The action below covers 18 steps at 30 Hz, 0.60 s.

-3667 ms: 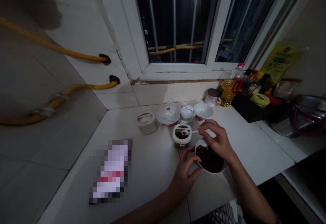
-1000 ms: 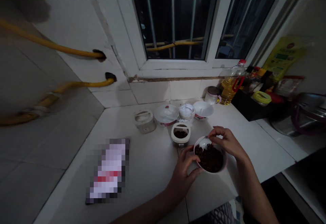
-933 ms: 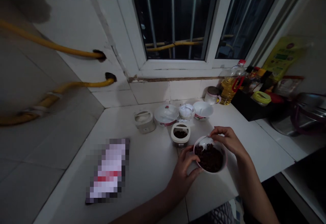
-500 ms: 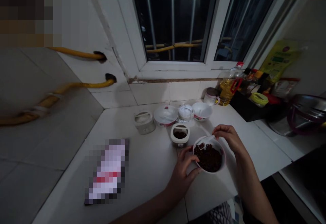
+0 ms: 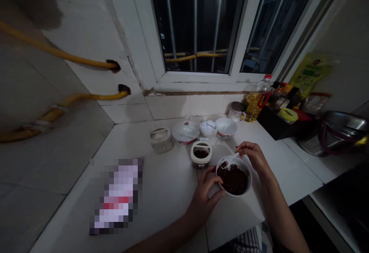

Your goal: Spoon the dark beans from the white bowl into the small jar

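Head view: left hand (image 5: 205, 196) gripping the bowl (image 5: 249, 182) at its left side; right hand (image 5: 252, 156) pinching a white spoon (image 5: 233, 156), slanting down-left into the dark food (image 5: 232, 180).

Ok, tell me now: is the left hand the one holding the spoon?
No, the left hand grips the white bowl of dark food, while the right hand pinches the white spoon.
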### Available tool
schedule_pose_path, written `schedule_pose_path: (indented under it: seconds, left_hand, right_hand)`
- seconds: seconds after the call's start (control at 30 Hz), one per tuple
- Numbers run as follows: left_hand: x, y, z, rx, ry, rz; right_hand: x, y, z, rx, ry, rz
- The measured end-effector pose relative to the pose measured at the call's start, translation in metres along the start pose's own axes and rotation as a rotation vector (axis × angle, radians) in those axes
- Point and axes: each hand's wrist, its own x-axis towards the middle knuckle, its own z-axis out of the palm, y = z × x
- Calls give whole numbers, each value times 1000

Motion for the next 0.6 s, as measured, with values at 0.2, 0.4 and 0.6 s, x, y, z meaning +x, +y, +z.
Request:
schedule_pose_path:
  seconds: [0.2, 0.4, 0.6]
  left_hand:
    - [0, -2, 0, -23, 5, 35]
    - [-1, -1, -2, -20, -19, 32]
    - [-1, 0, 0, -30, 0, 16]
  right_hand:
    - [-8, -4, 0, -98, -71, -102]
    - [-11, -9, -2, -265, -92, -163]
    - [-10, -8, 1, -298, -64, -124]
